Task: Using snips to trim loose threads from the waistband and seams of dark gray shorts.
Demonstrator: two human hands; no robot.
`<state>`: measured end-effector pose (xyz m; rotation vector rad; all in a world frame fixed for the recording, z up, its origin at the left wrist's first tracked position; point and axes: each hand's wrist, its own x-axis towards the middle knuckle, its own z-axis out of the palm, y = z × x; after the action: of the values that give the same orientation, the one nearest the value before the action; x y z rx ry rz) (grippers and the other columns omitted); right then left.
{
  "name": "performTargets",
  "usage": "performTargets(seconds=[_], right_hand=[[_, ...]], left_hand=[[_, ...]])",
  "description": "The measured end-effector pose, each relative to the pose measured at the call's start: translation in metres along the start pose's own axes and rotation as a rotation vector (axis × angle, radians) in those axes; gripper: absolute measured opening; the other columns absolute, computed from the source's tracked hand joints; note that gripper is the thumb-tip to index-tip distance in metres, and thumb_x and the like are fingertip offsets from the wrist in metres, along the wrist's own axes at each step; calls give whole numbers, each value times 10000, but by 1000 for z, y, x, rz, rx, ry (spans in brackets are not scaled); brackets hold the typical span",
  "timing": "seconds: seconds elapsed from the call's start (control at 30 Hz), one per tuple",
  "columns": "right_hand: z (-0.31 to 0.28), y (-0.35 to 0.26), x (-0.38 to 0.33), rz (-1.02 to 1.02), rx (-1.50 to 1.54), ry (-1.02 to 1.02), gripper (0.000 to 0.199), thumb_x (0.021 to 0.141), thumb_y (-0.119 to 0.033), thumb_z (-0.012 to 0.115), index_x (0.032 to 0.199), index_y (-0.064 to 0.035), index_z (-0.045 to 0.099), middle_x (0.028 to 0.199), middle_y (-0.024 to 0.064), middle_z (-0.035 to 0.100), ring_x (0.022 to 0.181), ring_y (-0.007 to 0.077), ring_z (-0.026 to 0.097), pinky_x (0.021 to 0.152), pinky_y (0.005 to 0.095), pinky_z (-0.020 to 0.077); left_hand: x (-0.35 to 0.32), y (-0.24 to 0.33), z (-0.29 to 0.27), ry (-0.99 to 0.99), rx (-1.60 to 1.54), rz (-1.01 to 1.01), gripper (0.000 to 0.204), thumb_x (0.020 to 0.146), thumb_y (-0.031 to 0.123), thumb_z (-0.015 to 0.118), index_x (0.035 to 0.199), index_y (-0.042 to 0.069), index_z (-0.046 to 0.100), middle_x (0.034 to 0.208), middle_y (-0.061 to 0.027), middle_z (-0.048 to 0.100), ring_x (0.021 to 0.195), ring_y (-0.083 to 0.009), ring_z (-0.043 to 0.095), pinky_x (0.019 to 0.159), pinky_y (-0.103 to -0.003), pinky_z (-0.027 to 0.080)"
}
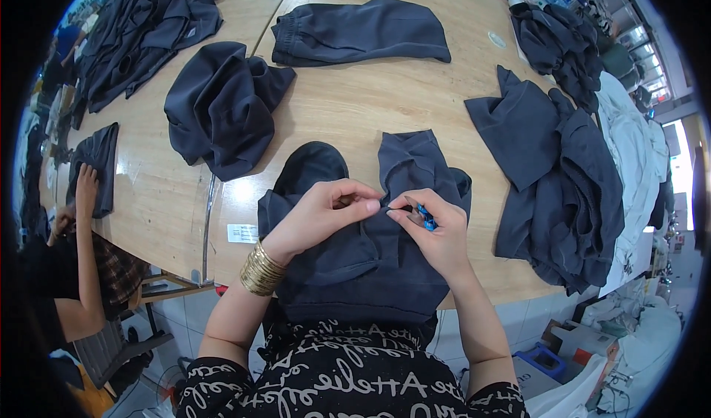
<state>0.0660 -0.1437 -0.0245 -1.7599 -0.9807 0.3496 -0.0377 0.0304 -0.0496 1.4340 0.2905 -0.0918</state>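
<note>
A dark navy garment lies on the wooden table right in front of me, its lower part hanging over the near edge. My left hand pinches a fold of the fabric near the garment's middle. My right hand meets it there, fingertips touching the same spot, and holds a small blue tool against the palm. Gold bangles circle my left wrist.
More dark garments lie around: a crumpled one to the left, a folded one at the back, a heap to the right, another pile far left. A co-worker's hand rests on a garment at the left edge.
</note>
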Motion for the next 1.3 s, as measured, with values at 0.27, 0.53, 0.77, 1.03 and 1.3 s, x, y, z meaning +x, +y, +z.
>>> performTargets(seconds=[0.27, 0.53, 0.77, 1.03, 1.3], right_hand=[[1, 9, -10, -156, -183, 14, 190, 707, 8, 731, 870, -53, 654, 657, 40, 586, 566, 125, 547, 544, 236, 406], [16, 8, -18, -171, -104, 46, 268, 654, 43, 669, 898, -61, 636, 692, 30, 588, 553, 142, 538, 541, 241, 401], [19, 6, -29, 225, 258, 50, 142, 800, -3, 667, 937, -4, 631, 829, 33, 657, 749, 74, 585, 695, 212, 461], [-10, 20, 9, 22, -103, -241, 264, 789, -101, 689, 1036, -40, 619, 818, 71, 636, 697, 179, 601, 679, 264, 475], [-21, 3, 15, 238, -23, -341, 217, 829, -214, 679, 876, -18, 601, 674, 53, 525, 607, 116, 496, 575, 253, 395]], left_hand=[[-6, 3, 14, 20, 229, 123, 191, 878, 127, 613, 967, -42, 625, 805, -22, 649, 740, -58, 579, 687, -222, 469], [-18, 16, 24, 115, -134, 111, 181, 885, 75, 584, 1049, -1, 588, 874, -12, 585, 802, -57, 540, 737, -215, 445], [-25, 25, 29, 136, 205, 289, 288, 804, -23, 619, 1088, 21, 609, 860, 8, 537, 797, -67, 512, 772, -213, 419], [-15, -3, 34, 243, 343, 338, 300, 759, -9, 633, 1051, 54, 606, 786, -35, 515, 705, -130, 536, 691, -251, 457], [-19, -6, 32, 326, 308, 317, 213, 798, -10, 561, 1007, -25, 601, 863, -54, 603, 798, -132, 584, 748, -234, 460]])
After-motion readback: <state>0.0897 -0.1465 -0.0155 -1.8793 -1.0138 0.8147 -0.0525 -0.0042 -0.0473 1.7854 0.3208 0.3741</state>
